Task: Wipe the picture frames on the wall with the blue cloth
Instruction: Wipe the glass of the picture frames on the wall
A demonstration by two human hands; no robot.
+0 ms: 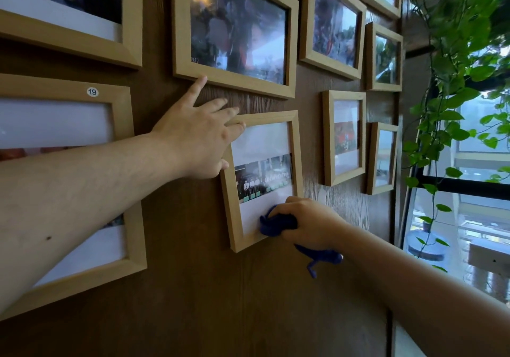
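Several light wooden picture frames hang on a dark wood-grain wall. A small upright frame (pixel 296 147) hangs at the centre, slightly tilted. My left hand (pixel 197 136) lies flat against its upper left corner, fingers spread, with the index finger touching the bottom edge of the large frame (pixel 237 81) above. My right hand (pixel 310 223) is shut on a bunched blue cloth (pixel 276 224), pressed against the lower glass of the small frame. A tail of the cloth (pixel 320 257) dangles under my wrist.
A frame with a "19" sticker (pixel 92 92) hangs at the left, behind my left forearm. More frames (pixel 343 136) hang to the right. Green trailing vines (pixel 455 86) and a window (pixel 474 218) border the wall's right edge.
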